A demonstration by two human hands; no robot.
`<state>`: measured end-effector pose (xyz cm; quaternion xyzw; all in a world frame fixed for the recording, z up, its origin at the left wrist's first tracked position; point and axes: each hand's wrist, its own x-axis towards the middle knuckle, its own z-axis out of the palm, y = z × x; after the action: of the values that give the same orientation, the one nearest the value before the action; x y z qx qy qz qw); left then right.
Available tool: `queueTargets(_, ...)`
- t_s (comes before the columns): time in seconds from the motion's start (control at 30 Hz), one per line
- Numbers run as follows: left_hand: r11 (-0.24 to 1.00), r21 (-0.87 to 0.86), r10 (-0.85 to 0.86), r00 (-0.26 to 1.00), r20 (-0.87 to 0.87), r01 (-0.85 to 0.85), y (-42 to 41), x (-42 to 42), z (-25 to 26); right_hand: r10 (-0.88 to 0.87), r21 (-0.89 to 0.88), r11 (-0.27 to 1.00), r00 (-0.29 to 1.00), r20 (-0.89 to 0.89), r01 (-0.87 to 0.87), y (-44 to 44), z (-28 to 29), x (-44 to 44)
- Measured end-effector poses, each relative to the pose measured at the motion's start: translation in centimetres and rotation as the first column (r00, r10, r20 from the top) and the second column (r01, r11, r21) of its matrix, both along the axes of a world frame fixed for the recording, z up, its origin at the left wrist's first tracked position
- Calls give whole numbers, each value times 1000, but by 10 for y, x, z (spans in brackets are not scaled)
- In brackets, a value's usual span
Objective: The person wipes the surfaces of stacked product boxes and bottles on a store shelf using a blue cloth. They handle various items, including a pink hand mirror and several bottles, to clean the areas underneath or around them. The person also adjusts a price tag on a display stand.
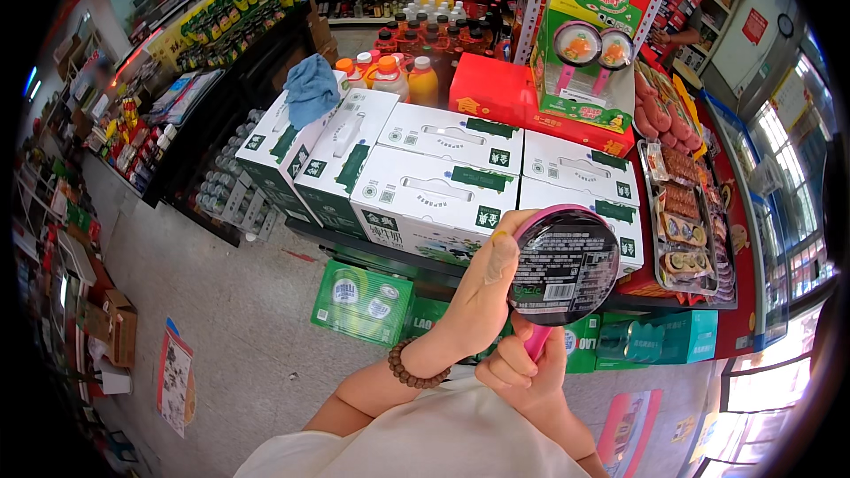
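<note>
A toy frying-pan-shaped candy pack (571, 262) is held up before me, its dark labelled underside facing me. Small print and a barcode cover that back; its rim and handle are pink. My left hand (481, 299), with a brown bead bracelet (413, 366) on the wrist, grips the pack's left edge. Around the pink handle (536, 343) close the fingers of my right hand (521, 372). Behind the pack stand white and green milk cartons (435, 186). Farther back, a green display box (588, 96) carries two similar pan-shaped packs, front sides outward.
A blue cloth (311, 89) lies on the left carton. Bottled drinks (423, 79) and a red box (491, 86) stand behind. At right is a metal tray (684, 212) of packaged food. Green beer cases (362, 302) sit on the floor below. Another person's arm (677, 36) shows at the back.
</note>
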<state>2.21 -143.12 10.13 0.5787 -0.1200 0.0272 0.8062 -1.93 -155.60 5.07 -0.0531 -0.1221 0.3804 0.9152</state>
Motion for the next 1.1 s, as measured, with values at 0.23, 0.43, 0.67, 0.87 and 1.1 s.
queueTargets(0.23,1000,16,12,1000,12,-12,-1,-1,0,-5,-2,1000,1000,11,5,-1,-1,-1)
queueTargets(0.43,1000,5,10,999,30,-10,-1,-2,2,5,-10,1000,1000,17,-5,-1,-1,-1)
queueTargets(0.67,1000,-22,-7,1000,-4,7,0,-4,1,-8,-7,1000,1000,15,9,-1,-2,-4)
queueTargets(0.87,1000,-18,-5,1000,14,5,1,-4,-2,-8,-14,1000,1000,17,8,1,-1,-6)
queueTargets(1.1,999,-47,-8,998,56,11,-1,-2,-5,-22,-4,1000,999,29,22,1,-2,-7)
